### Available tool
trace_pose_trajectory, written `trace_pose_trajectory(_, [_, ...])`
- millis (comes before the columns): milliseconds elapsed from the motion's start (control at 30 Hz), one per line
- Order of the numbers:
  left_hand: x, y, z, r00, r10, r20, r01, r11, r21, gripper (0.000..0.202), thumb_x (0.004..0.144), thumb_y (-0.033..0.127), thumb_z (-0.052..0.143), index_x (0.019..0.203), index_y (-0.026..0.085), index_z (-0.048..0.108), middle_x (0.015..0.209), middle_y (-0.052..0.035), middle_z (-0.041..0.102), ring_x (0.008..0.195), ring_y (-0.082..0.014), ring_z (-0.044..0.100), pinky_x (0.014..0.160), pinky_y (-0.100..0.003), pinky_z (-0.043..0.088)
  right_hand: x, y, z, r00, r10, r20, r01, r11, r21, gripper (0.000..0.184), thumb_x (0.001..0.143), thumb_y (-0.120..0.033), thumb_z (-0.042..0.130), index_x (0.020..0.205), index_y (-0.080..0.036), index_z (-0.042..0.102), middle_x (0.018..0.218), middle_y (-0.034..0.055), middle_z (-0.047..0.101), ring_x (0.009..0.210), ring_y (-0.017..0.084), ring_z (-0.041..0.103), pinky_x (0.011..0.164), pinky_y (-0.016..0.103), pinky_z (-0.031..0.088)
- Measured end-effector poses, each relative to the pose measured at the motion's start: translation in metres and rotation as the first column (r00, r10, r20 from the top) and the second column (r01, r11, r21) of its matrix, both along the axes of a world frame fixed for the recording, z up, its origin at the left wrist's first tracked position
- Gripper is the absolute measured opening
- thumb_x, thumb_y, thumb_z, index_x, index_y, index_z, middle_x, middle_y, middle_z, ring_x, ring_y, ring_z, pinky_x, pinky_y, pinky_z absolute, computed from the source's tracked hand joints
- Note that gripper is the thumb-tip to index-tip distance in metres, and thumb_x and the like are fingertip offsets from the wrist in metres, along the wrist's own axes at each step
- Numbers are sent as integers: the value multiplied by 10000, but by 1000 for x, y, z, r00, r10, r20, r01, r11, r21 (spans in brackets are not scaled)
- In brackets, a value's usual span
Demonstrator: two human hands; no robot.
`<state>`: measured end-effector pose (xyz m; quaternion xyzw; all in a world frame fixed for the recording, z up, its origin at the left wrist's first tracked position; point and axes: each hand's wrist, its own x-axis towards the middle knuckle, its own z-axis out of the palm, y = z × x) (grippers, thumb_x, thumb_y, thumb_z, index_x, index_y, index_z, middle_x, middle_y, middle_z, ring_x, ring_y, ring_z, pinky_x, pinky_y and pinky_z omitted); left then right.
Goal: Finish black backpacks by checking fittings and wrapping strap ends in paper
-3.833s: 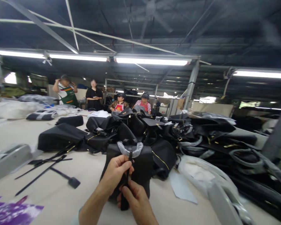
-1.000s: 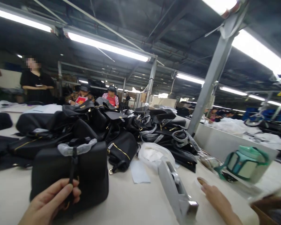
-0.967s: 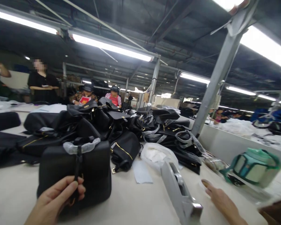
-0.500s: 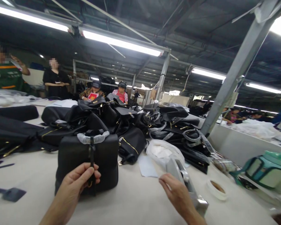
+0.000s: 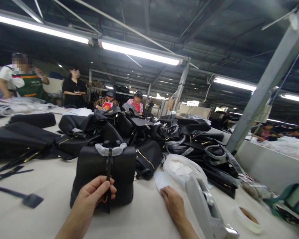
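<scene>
A black handbag (image 5: pixel 92 172) stands upright on the pale table in front of me, its handle wrapped in white foam (image 5: pixel 111 149). A black strap (image 5: pixel 107 167) hangs down its front. My left hand (image 5: pixel 93 196) pinches the lower part of that strap between thumb and fingers. My right hand (image 5: pixel 173 202) rests on the table to the right of the bag, beside a grey tape dispenser (image 5: pixel 206 205); its fingertips touch a white sheet (image 5: pixel 161 177), and I cannot see whether they grip anything.
A big heap of black handbags (image 5: pixel 149 132) covers the table behind. Loose black straps (image 5: pixel 12 172) lie at left. A clear plastic bag (image 5: pixel 183 167), a tape roll (image 5: pixel 248 219) and a green jug (image 5: pixel 292 197) sit at right. Several people stand or sit beyond.
My right hand came back from the far right near the tape roll to the table beside the bag. The view swung left. My left hand kept hold of the strap.
</scene>
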<state>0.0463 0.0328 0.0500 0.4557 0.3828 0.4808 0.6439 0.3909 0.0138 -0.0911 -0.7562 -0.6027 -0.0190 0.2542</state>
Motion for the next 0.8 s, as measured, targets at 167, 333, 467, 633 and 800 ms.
trace_pose_trajectory(167, [0,2,-1,1000,-2,17,2,1000,-12,457,609,545,826,835,164,712,702,-30,735,655,-162,647,643,-239,458,7,3,1,985,3,-170,0,1000,19,234,886,-335,457,771,-221,626,820,46,696,810,225,637,740,303,415])
trace_pose_trajectory(333, [1,3,3,998,-6,64,8,999,-40,411,617,503,838,816,165,717,701,-25,734,646,-149,646,647,-233,473,15,8,4,949,27,-313,-26,1000,7,298,843,-421,443,705,-214,607,732,30,682,759,224,624,699,299,422])
trace_pose_trajectory(467, [3,4,3,996,-20,82,25,998,-59,409,591,485,856,810,166,722,693,-24,731,640,-154,642,642,-240,484,21,12,7,932,30,-361,-36,999,-9,328,795,-466,457,610,-211,547,631,14,627,691,214,587,638,295,400])
trace_pose_trajectory(633, [1,2,2,997,-10,78,13,999,-44,398,617,484,839,822,163,723,704,-32,726,653,-162,642,659,-250,481,25,16,8,930,25,-368,-35,999,-20,311,783,-450,448,589,-215,506,607,7,596,667,205,560,629,300,383])
trace_pose_trajectory(800, [-1,2,1,998,-12,68,14,999,-30,405,630,495,826,828,159,719,705,-38,725,650,-170,642,650,-259,469,28,18,10,931,28,-363,-56,996,-66,205,735,-343,499,597,-207,565,603,-1,608,664,197,567,627,286,389])
